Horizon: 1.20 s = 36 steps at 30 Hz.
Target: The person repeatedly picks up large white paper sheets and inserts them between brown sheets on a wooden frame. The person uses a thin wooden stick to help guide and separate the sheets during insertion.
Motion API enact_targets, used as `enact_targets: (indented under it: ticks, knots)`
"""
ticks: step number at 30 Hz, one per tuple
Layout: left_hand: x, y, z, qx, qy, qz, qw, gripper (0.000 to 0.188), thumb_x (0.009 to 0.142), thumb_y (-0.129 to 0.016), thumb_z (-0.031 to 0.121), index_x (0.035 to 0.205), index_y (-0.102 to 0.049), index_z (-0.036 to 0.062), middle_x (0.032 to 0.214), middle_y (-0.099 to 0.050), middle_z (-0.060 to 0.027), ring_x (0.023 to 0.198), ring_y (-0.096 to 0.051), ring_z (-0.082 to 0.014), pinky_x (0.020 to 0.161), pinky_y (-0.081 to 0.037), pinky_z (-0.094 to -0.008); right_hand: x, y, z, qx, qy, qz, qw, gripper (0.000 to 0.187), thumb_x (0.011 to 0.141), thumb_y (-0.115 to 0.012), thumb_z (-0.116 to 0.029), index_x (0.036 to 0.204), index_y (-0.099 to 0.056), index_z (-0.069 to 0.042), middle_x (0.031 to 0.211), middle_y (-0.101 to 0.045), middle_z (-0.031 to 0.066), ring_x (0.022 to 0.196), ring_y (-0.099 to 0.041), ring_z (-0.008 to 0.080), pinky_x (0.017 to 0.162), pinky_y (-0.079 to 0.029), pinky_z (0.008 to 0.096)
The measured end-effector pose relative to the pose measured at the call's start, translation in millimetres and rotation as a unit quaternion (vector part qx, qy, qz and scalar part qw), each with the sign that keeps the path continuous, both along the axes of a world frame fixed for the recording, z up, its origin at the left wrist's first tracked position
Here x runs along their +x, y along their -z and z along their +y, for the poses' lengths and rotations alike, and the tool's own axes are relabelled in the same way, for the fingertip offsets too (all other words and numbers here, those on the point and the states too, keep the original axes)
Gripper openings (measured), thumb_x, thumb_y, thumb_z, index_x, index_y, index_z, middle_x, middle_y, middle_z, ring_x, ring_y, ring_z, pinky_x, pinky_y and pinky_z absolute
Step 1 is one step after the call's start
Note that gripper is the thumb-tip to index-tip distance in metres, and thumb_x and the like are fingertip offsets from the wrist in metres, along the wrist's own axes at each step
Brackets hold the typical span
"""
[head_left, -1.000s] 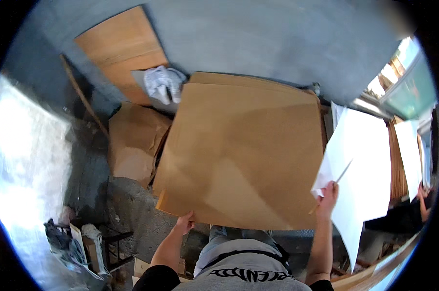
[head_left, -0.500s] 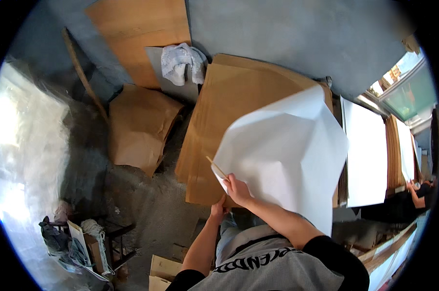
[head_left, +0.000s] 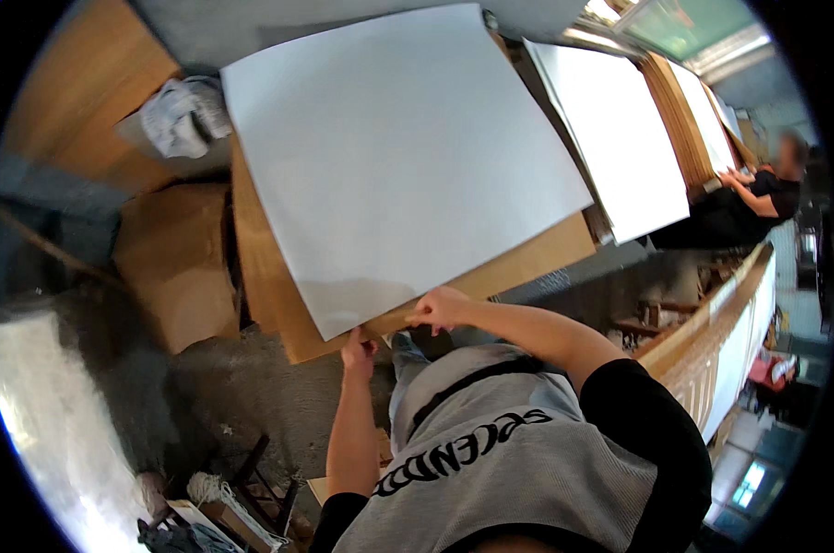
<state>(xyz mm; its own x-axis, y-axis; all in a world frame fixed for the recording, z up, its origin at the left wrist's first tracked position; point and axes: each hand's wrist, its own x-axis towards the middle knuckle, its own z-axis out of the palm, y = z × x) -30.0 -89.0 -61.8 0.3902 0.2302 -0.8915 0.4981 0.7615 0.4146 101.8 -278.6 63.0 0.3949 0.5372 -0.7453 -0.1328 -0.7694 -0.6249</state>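
Left grip (head_left: 360, 352) at near edge of white sheet (head_left: 398, 175); can't tell if pinching, partly hidden. Right grip (head_left: 442, 311) just beside, curled, contents unclear. Beyond both grips, sheet hides most of brown cardboard stack (head_left: 538, 251). Far right of grips: blurred co-worker (head_left: 774, 197).

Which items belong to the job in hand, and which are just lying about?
In use:
- white sheet
- brown boards beneath it
- left hand and right hand, both at the sheet's near edge

Apparently lying about:
- crumpled pale cloth
- brown cardboard, left
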Motion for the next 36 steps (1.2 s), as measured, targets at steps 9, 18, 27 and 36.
enact_targets:
  ticks: [9,18,27,36]
  knots:
    - [7.3,-18.1,0.0,-0.023,-0.029,0.029,0.999,0.023,0.089,-0.046,0.024,0.084,-0.051,0.0029,0.064,-0.047,-0.0064,0.05,-0.041,-0.0164,0.048,-0.035,-0.0305,45.5,60.9,-228.6,0.075,0.772,-0.038,0.63,0.025,0.088,-0.043,-0.02,0.102,-0.053,-0.003,0.088,-0.062,0.003,0.082,-0.059,0.0103,0.039,-0.03,0.0208]
    - [-3.8,-13.4,9.7,-0.022,-0.019,0.008,1.0,0.019,0.087,-0.049,0.023,0.084,-0.052,0.0041,0.067,-0.05,-0.0068,0.053,-0.043,-0.0171,0.049,-0.037,-0.0292,108.8,91.4,-292.2,0.128,0.84,0.021,0.526,0.019,0.079,-0.062,-0.026,0.071,-0.053,-0.011,0.062,-0.05,-0.002,0.046,-0.041,0.0054,0.034,-0.022,0.0173]
    - [-21.7,-19.0,10.1,-0.142,-0.068,-0.051,0.986,0.012,0.079,-0.061,0.012,0.083,-0.05,0.009,0.07,-0.048,-0.0022,0.054,-0.045,-0.0136,0.051,-0.039,-0.0259,92.0,87.9,-301.8,0.045,0.754,0.01,0.655,0.013,0.087,-0.051,-0.021,0.087,-0.045,-0.009,0.083,-0.063,0.0092,0.052,-0.053,0.0055,0.031,-0.021,0.0188]
    - [-26.5,-19.8,20.5,-0.125,-0.139,-0.066,0.98,0.025,0.08,-0.061,0.031,0.09,-0.048,0.0121,0.069,-0.047,0.0014,0.052,-0.045,-0.0109,0.05,-0.039,-0.0261,21.3,76.5,-314.0,0.057,0.742,-0.045,0.667,0.017,0.086,-0.052,-0.022,0.086,-0.042,-0.008,0.076,-0.06,0.0091,0.057,-0.056,0.0068,0.032,-0.022,0.0189]
